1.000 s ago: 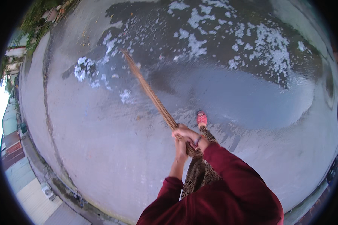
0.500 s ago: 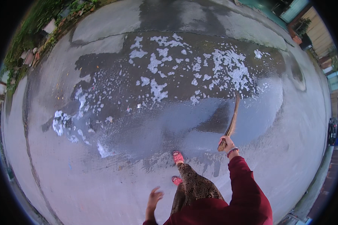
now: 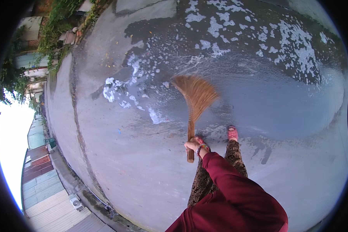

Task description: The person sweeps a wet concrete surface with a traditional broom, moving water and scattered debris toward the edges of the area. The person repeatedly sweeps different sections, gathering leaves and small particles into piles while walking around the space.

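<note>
My right hand (image 3: 192, 144) grips the thick handle end of a straw broom (image 3: 197, 96), its arm in a dark red sleeve reaching across in front of my legs. The broom's fan of brown bristles spreads away from me over the wet concrete, its tips blurred at the edge of the water. White foam patches (image 3: 216, 27) float on the dark wet area beyond the broom. More foam (image 3: 109, 89) lies to the left of the bristles. My left hand is out of sight.
Pale concrete (image 3: 135, 174) surrounds the puddle (image 3: 274, 104). My feet in red sandals (image 3: 232, 133) stand at its near edge. A crack (image 3: 77, 127) runs along the left, with a gutter, roofs (image 3: 46, 189) and plants (image 3: 54, 38) past it.
My right hand has swung the broom from right to left, and its bristles now show spread out. The view has turned left, and my left hand has left the picture.
</note>
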